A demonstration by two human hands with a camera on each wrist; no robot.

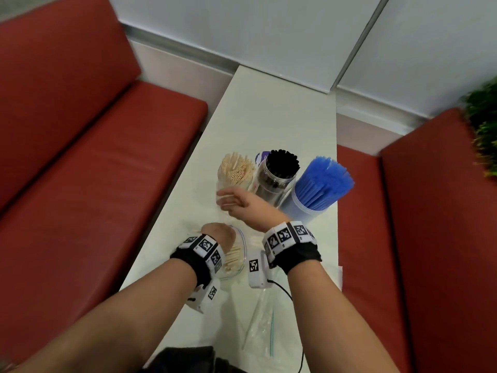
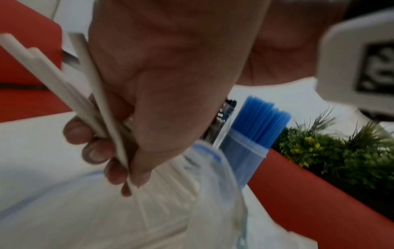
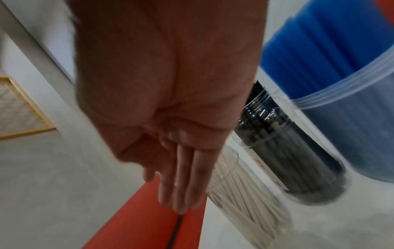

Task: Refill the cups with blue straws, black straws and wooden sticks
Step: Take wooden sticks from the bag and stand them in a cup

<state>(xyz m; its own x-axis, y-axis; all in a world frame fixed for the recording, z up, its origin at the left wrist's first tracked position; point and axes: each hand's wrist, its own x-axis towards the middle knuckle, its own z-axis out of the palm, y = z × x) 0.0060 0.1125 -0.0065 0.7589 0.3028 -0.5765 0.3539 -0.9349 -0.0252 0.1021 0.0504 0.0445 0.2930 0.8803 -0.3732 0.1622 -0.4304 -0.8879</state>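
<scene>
Three containers stand mid-table: a clear cup of wooden sticks (image 1: pixel 236 170) (image 3: pixel 238 190), a clear jar of black straws (image 1: pixel 279 170) (image 3: pixel 283 151), and a cup of blue straws (image 1: pixel 318 187) (image 3: pixel 332 67) (image 2: pixel 258 128). My right hand (image 1: pixel 228 201) (image 3: pixel 181 185) reaches across to the near side of the stick cup with straight fingers, holding nothing; contact with the cup cannot be told. My left hand (image 1: pixel 216 232) (image 2: pixel 110 151) grips a small bunch of wooden sticks (image 2: pixel 85 94) above the mouth of a clear zip bag (image 1: pixel 240 254) (image 2: pixel 217 176) that holds more sticks.
The narrow white table (image 1: pixel 269 111) runs away from me to the wall. Red benches (image 1: pixel 94 157) (image 1: pixel 430 211) flank both sides. A green plant (image 1: pixel 484 125) sits at the far right. A flat clear bag (image 1: pixel 262 327) and a black cable (image 1: pixel 285 289) lie near the front edge.
</scene>
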